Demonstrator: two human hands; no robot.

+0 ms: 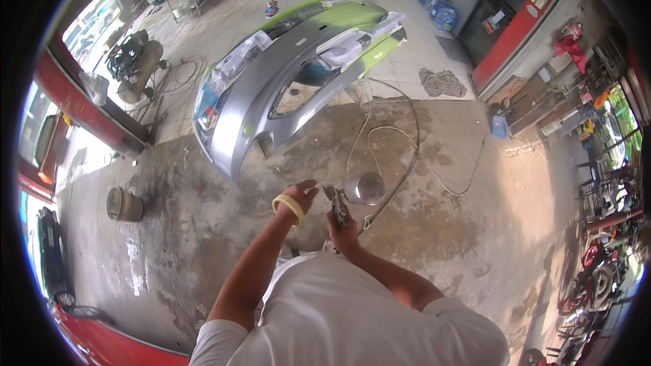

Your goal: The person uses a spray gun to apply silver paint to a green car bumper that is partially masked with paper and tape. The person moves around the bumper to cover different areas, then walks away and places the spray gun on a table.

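Note:
In my right hand point(344, 232) is a spray gun point(336, 204), its handle gripped and its head pointing away from me. A rounded metallic cup point(366, 188) sits at the gun's right side. My left hand point(302, 194) hovers just left of the gun, fingers loosely bent and apart, with nothing seen in them. Around the left wrist hangs a cream tape roll point(289, 208). Ahead stands a large car bumper point(247, 105), silver-grey with light green parts behind it; paper masking point(237, 64) covers some of its openings.
A hose point(409, 152) loops over the stained concrete floor right of the bumper. To the left stand a bucket point(125, 204) and an air compressor point(140, 67). Blue water jugs point(444, 16) line the back wall. A red car point(112, 339) is at lower left, motorcycles point(588, 278) at right.

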